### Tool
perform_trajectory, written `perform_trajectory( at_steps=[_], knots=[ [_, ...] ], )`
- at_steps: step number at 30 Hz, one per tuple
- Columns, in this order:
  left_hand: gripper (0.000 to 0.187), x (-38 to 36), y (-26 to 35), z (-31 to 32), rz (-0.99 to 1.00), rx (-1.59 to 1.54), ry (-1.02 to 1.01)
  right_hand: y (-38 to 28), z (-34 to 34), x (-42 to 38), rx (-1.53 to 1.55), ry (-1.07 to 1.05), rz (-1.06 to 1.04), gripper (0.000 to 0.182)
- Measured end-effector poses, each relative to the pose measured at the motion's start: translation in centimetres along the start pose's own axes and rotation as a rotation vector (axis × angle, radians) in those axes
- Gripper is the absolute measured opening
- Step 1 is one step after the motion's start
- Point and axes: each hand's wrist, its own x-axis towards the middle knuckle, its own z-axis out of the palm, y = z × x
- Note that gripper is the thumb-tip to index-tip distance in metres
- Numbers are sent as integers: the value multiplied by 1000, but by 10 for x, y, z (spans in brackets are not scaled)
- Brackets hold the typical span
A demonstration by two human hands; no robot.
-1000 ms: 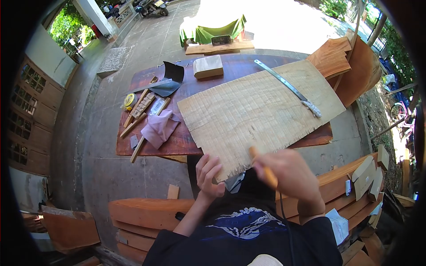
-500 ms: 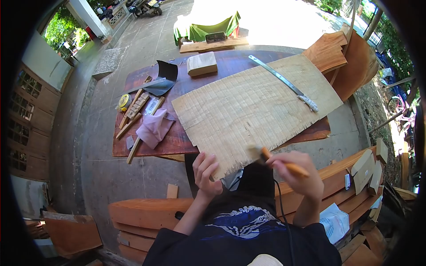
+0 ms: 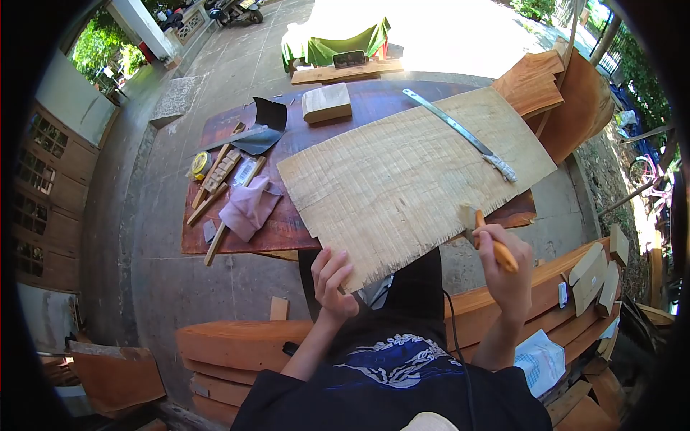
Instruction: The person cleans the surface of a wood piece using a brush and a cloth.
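A thin, pale wood sheet (image 3: 388, 179) with ragged edges lies slanted over the dark red table and juts past its near edge. My left hand (image 3: 333, 281) grips the sheet's near left corner, fingers on top. In my right hand (image 3: 504, 267) is a brush (image 3: 496, 248) with an orange handle, its bristles at the sheet's near right edge. A metal strip (image 3: 453, 123) with a wrapped end rests on the sheet's upper right part.
On the table (image 3: 287, 154) are a pale block (image 3: 327, 103), a pink cloth (image 3: 249, 208), a yellow tape roll (image 3: 201, 165), wood sticks and dark sheets. Wooden boards (image 3: 244, 337) lie near my body. Curved wood pieces (image 3: 582, 108) stand at the right.
My right hand has moved right and slightly up with the brush, along the sheet's near edge. My left hand stays at the corner.
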Motion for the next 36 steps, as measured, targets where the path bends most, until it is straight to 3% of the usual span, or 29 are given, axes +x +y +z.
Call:
perform_trajectory(
  at_steps=[1, 4, 7, 10, 13, 14, 18, 20, 24, 27, 30, 33, 34, 36],
  knots=[
    [55, -1, 1, 2, -2, -1, 25, -14, 4, -1, -84, -66, -162, 11],
    [54, -2, -1, 7, -4, -6, 68, -46, 29, -19, 109, -389, -424, 6],
    [55, -2, -5, 4, -4, -5, 51, -39, 30, -16, 372, -510, -424, 11],
    [55, -1, -6, 2, -2, -1, 35, 2, 7, -7, 177, -131, -151, 7],
    [56, -2, -4, 5, -13, 3, 43, -5, 10, -8, -67, -44, -149, 4],
    [56, -2, -3, 7, -21, 1, 62, -19, 25, -10, -34, -48, -317, 1],
    [58, -2, 0, 7, -57, -3, 83, -59, 62, -30, 337, -502, -602, 15],
    [58, -1, 0, 8, -51, -11, 80, -53, 53, -22, 376, -496, -554, 13],
    [57, -3, -3, 5, -30, -3, 52, -1, 14, -5, 251, -74, -84, 3],
    [56, -3, -2, 6, -39, -1, 56, 6, 9, -4, 19, 58, -14, 1],
    [56, -3, -1, 7, -43, 11, 55, -27, 33, -15, 48, -186, -354, 2],
    [56, 0, -1, 4, -40, 5, 56, -26, 29, -12, 320, -480, -381, 4],
    [56, -1, -1, 3, -38, 0, 47, -11, 21, -7, 300, -377, -361, 5],
    [56, 1, -1, 3, -33, -6, 43, 19, 4, -3, 241, -95, -88, 8]
  ],
)
